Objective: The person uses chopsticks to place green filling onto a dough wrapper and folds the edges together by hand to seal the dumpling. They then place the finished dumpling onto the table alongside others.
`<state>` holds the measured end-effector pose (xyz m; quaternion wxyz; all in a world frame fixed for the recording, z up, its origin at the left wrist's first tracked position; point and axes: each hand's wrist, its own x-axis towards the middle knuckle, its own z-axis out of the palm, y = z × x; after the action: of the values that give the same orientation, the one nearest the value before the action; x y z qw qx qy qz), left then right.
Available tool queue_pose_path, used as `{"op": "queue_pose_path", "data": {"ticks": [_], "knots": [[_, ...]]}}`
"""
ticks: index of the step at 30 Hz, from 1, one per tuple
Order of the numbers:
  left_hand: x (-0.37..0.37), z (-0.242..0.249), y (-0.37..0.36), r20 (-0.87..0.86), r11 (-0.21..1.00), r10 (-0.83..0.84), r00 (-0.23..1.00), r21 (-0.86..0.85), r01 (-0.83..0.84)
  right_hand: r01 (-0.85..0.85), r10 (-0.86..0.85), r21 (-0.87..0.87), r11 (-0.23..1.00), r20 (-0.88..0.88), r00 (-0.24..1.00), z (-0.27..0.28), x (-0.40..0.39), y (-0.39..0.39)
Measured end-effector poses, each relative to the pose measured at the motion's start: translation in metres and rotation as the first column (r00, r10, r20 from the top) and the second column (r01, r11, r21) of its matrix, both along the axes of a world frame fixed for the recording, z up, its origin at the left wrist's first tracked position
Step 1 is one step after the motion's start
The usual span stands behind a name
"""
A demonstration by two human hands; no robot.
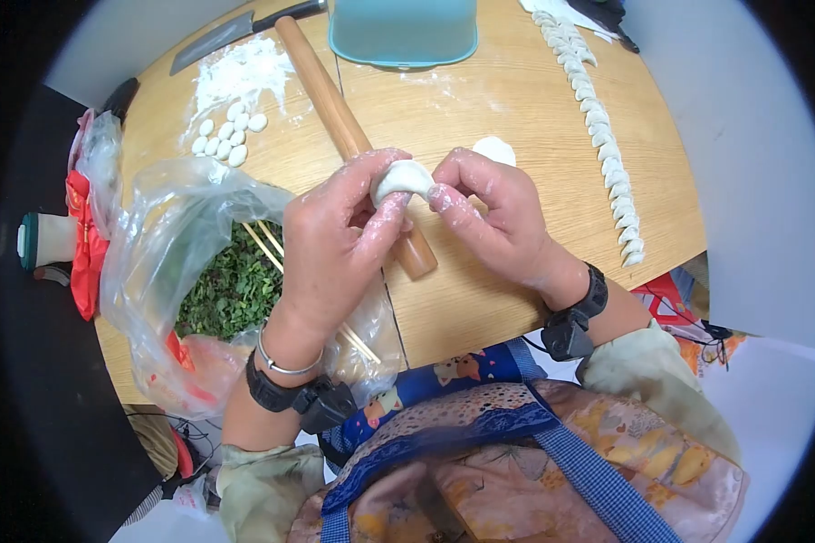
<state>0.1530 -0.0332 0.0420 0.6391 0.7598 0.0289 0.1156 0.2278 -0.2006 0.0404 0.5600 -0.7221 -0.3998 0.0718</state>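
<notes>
sealing looks like the step in hand: folded dough wrapper [402, 180] is above the middle of the table surface [489, 312], left hand [337, 224] gripping it, right hand [498, 204] pinching its right tip. next move likely calls for even pressure along the rim. greens [231, 291] near front-left corner, dumpling row [605, 145] along right edge.

It looked like a kitchen-style workspace, home or shop unclear; a wooden table [507, 100] bore a rolling pin [324, 89], cleaver [214, 43], scattered flour [240, 72] and lined-up dumplings [600, 136].
</notes>
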Motion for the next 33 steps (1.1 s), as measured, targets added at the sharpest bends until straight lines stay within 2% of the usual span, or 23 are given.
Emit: {"op": "queue_pose_path", "data": {"ticks": [3, 5, 12, 17, 20, 22, 27, 29, 30, 32, 33], "knots": [[0.0005, -0.0026, -0.0005, 0.047, 1.000, 0.021, 0.999, -0.022, -0.020, 0.020, -0.021, 0.023, 1.000, 0.055, 0.998, -0.0007, -0.0005, 0.0013], [0.0017, -0.0026, 0.0001, 0.125, 0.995, 0.010, 0.992, 0.099, -0.022, 0.041, -0.044, 0.036, 0.998, 0.090, 0.995, -0.0008, -0.0006, 0.0015], [-0.0001, -0.0048, -0.0005, 0.094, 0.996, 0.046, 0.995, 0.077, -0.053, 0.045, -0.045, 0.007, 0.999, 0.140, 0.989, 0.0025, -0.0027, 0.0025], [-0.0003, -0.0001, 0.0000, 0.107, 0.982, 0.045, 0.993, 0.176, -0.064, 0.026, -0.020, -0.034, 0.999, 0.183, 0.983, 0.0036, -0.0025, 0.0011], [0.0020, -0.0042, 0.0005, 0.169, 0.984, 0.021, 0.985, 0.173, -0.051, 0.034, -0.028, -0.062, 0.998, 0.101, 0.994, 0.0023, -0.0032, 0.0007], [0.0023, -0.0040, 0.0006, 0.165, 0.975, 0.002, 0.986, 0.220, -0.038, 0.055, -0.055, 0.014, 0.998, -0.019, 0.998, 0.0000, -0.0034, 0.0057], [0.0015, -0.0013, -0.0003, 0.161, 0.956, -0.049, 0.986, 0.292, 0.000, 0.005, -0.005, -0.002, 1.000, -0.094, 0.996, -0.0058, 0.0036, 0.0050], [-0.0017, 0.0029, -0.0007, -0.001, 0.972, -0.107, 0.994, 0.209, 0.104, 0.009, -0.008, 0.007, 1.000, -0.108, 0.994, -0.0056, 0.0039, 0.0047], [-0.0016, 0.0027, -0.0007, -0.001, 0.972, -0.107, 0.994, 0.209, 0.105, 0.026, -0.028, -0.030, 0.999, -0.055, 0.998, -0.0023, 0.0032, 0.0048], [-0.0014, 0.0016, -0.0005, 0.032, 0.940, -0.115, 0.993, 0.326, 0.099, 0.048, -0.048, -0.067, 0.997, -0.002, 0.999, 0.0011, 0.0034, 0.0043], [-0.0015, 0.0016, -0.0006, 0.031, 0.940, -0.117, 0.993, 0.326, 0.101, 0.038, -0.025, -0.104, 0.994, 0.121, 0.992, 0.0018, 0.0049, 0.0037]]}}
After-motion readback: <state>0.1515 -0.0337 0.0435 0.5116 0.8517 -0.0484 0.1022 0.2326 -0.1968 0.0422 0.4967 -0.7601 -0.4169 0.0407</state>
